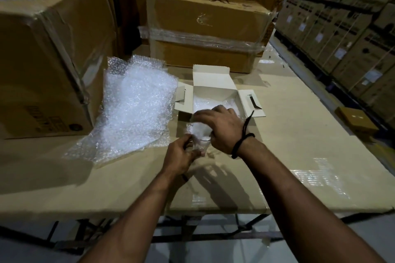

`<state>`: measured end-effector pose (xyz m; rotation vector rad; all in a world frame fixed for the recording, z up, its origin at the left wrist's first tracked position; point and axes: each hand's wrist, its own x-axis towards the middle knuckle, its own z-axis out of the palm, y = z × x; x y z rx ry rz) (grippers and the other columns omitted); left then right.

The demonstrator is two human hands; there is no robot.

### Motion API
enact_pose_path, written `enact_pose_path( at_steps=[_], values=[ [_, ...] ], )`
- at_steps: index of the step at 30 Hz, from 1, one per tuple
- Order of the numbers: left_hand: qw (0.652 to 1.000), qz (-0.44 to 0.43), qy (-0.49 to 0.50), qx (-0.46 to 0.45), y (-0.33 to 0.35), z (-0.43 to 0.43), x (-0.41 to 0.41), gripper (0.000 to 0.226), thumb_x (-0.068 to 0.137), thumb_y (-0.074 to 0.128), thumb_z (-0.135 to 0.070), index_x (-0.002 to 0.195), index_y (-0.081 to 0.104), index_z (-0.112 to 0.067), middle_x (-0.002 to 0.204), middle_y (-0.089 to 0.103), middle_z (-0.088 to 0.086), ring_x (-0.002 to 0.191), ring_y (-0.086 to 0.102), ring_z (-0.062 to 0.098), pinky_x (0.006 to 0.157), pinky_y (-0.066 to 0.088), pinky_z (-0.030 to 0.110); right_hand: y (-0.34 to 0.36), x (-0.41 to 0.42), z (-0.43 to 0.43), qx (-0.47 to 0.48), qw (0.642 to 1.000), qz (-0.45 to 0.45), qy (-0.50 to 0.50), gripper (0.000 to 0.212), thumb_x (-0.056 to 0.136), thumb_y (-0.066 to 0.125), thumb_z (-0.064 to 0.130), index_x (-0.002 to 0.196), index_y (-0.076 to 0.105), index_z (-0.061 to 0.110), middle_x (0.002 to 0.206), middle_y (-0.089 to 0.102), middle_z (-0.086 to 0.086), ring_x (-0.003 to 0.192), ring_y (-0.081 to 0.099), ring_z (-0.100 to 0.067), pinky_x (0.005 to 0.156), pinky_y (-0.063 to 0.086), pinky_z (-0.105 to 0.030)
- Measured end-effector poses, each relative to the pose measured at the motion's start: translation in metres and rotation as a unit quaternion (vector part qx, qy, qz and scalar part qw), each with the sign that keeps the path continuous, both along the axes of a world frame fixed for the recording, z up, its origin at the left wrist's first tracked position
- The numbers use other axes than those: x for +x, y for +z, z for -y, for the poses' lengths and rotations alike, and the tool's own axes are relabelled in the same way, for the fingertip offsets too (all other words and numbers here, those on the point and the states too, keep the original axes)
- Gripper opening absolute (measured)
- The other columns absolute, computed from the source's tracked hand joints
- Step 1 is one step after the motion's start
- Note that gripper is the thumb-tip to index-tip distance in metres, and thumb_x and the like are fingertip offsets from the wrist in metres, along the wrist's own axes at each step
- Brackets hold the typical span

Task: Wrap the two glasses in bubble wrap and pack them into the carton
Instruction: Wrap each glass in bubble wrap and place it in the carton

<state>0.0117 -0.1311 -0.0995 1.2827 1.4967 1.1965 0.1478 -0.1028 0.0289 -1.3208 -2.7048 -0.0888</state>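
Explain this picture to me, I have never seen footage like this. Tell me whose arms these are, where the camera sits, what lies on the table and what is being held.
No machine here: a person works bare-handed, and the single picture comes from a camera worn on their head, looking down over both arms. The left hand holds a clear glass near its base; the right hand, with a black cord at the wrist, grips a small piece of bubble wrap over the glass's top. Just beyond stands an open white carton with something pale and bubbly inside; whether that is a wrapped glass is unclear. Left of it lies a loose bubble wrap sheet. All this rests on a cardboard-covered table, with large brown boxes behind.
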Motion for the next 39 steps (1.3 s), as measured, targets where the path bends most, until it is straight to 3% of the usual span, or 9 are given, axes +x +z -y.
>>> enact_pose_path(
  at_steps=[6, 12, 16, 19, 22, 28, 33, 35, 39],
  values=[
    [0.997, 0.068, 0.008, -0.020, 0.003, 0.003, 0.004, 0.049, 0.070, 0.079, 0.006, 0.110, 0.068, -0.021, 0.090, 0.071, -0.015, 0.082, 0.067, 0.001, 0.065, 0.051, 0.013, -0.028, 0.006, -0.002, -0.075, 0.990, 0.071, -0.091, 0.047, 0.085, 0.049, 0.017, 0.124, 0.056, 0.042, 0.124, 0.059, 0.003, 0.119, 0.041, -0.023, 0.096, 0.034, -0.040],
    [1.000, 0.014, -0.025, -0.005, 0.001, -0.001, -0.003, 0.056, 0.064, 0.084, -0.020, 0.116, 0.069, -0.032, 0.106, 0.072, -0.012, 0.099, 0.067, 0.006, 0.089, 0.056, 0.040, -0.006, -0.013, 0.000, -0.135, 0.970, 0.199, -0.045, 0.038, 0.093, 0.046, 0.019, 0.125, 0.057, 0.037, 0.120, 0.059, -0.001, 0.120, 0.043, -0.024, 0.099, 0.029, -0.041],
    [0.998, 0.049, -0.023, -0.009, 0.002, -0.001, 0.000, 0.061, 0.059, 0.081, -0.022, 0.117, 0.067, -0.032, 0.107, 0.073, -0.008, 0.102, 0.068, 0.016, 0.090, 0.055, 0.049, -0.005, 0.000, -0.004, -0.061, 0.993, 0.032, -0.098, 0.045, 0.084, 0.048, 0.010, 0.117, 0.063, 0.038, 0.121, 0.064, 0.003, 0.118, 0.050, -0.019, 0.102, 0.033, -0.038],
    [0.989, 0.139, -0.012, -0.040, 0.001, 0.000, 0.005, 0.062, 0.062, 0.074, -0.001, 0.116, 0.069, -0.031, 0.104, 0.073, 0.001, 0.099, 0.068, 0.028, 0.085, 0.054, 0.060, -0.006, 0.010, 0.001, -0.008, 0.992, 0.051, -0.113, 0.049, 0.084, 0.048, 0.009, 0.122, 0.058, 0.039, 0.130, 0.057, 0.016, 0.121, 0.045, -0.018, 0.097, 0.028, -0.039],
    [0.988, 0.144, -0.017, -0.048, -0.001, -0.001, 0.005, 0.067, 0.057, 0.076, -0.011, 0.119, 0.066, -0.038, 0.106, 0.073, -0.002, 0.100, 0.069, 0.028, 0.081, 0.057, 0.056, -0.004, 0.012, 0.003, -0.018, 0.992, 0.094, -0.081, 0.052, 0.087, 0.046, 0.010, 0.130, 0.051, 0.039, 0.141, 0.046, 0.018, 0.127, 0.037, -0.018, 0.099, 0.025, -0.039],
    [0.995, 0.088, -0.021, -0.034, -0.004, -0.003, 0.002, 0.066, 0.054, 0.081, -0.027, 0.117, 0.065, -0.043, 0.107, 0.073, -0.007, 0.100, 0.069, 0.021, 0.085, 0.057, 0.052, -0.012, 0.002, 0.000, -0.053, 0.984, 0.151, -0.077, 0.052, 0.087, 0.049, 0.015, 0.132, 0.050, 0.039, 0.136, 0.055, 0.009, 0.129, 0.037, -0.021, 0.102, 0.025, -0.042],
    [1.000, 0.015, -0.021, -0.011, -0.002, -0.003, -0.003, 0.057, 0.067, 0.084, -0.015, 0.120, 0.066, -0.025, 0.104, 0.072, -0.012, 0.096, 0.067, 0.003, 0.088, 0.056, 0.038, -0.007, -0.008, -0.003, -0.104, 0.960, 0.249, -0.074, 0.057, 0.090, 0.048, 0.016, 0.140, 0.039, 0.041, 0.140, 0.049, -0.002, 0.136, 0.030, -0.025, 0.110, 0.022, -0.046],
    [1.000, 0.020, -0.014, -0.009, -0.002, -0.004, -0.004, 0.060, 0.068, 0.084, -0.011, 0.124, 0.065, -0.023, 0.107, 0.072, -0.010, 0.097, 0.067, 0.003, 0.088, 0.056, 0.035, -0.004, -0.007, -0.005, -0.112, 0.972, 0.195, -0.075, 0.055, 0.088, 0.048, 0.015, 0.138, 0.044, 0.039, 0.138, 0.051, -0.003, 0.133, 0.038, -0.023, 0.110, 0.030, -0.042],
    [0.998, 0.048, 0.052, 0.001, 0.001, -0.012, -0.006, 0.060, 0.065, 0.082, -0.002, 0.119, 0.066, -0.022, 0.108, 0.072, -0.008, 0.099, 0.067, 0.008, 0.083, 0.057, 0.030, -0.021, 0.006, 0.004, -0.102, 0.971, -0.182, -0.114, 0.050, 0.081, 0.052, -0.001, 0.126, 0.060, 0.019, 0.125, 0.063, -0.005, 0.116, 0.056, -0.022, 0.098, 0.043, -0.029]
  ],
)
